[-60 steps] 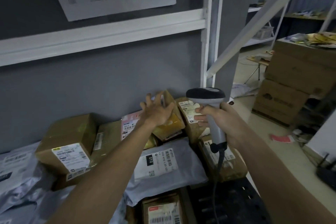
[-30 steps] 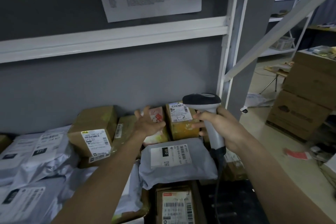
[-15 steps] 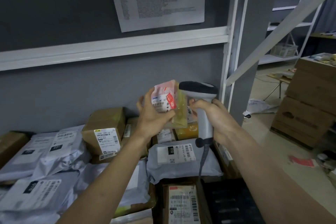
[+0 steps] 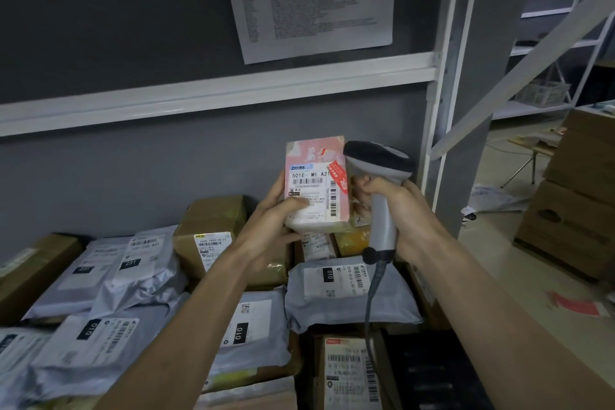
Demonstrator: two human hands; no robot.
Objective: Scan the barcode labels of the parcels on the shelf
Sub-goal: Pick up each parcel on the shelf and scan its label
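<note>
A small pink parcel (image 4: pixel 316 183) is held upright near the centre of the view, with its white barcode label (image 4: pixel 311 190) turned toward the camera. It is gripped by the left hand (image 4: pixel 276 223), the thumb pressed across the lower part of the label and the fingers curled round the back. Just beside it, at about three o'clock, a grey corded scanner (image 4: pixel 379 183) is held by the right hand (image 4: pixel 402 213), whose fingers are clamped round the handle; the scanner head sits close against the parcel's right edge, and whether it is aimed at the label cannot be told. Below, from seven to five o'clock, the shelf is covered with grey mailing bags (image 4: pixel 346 289) and brown cardboard boxes (image 4: pixel 213 233), their labels face up. One parcel appears to be mid-scan; which of the others are already done cannot be judged, so much of the task may remain.
</note>
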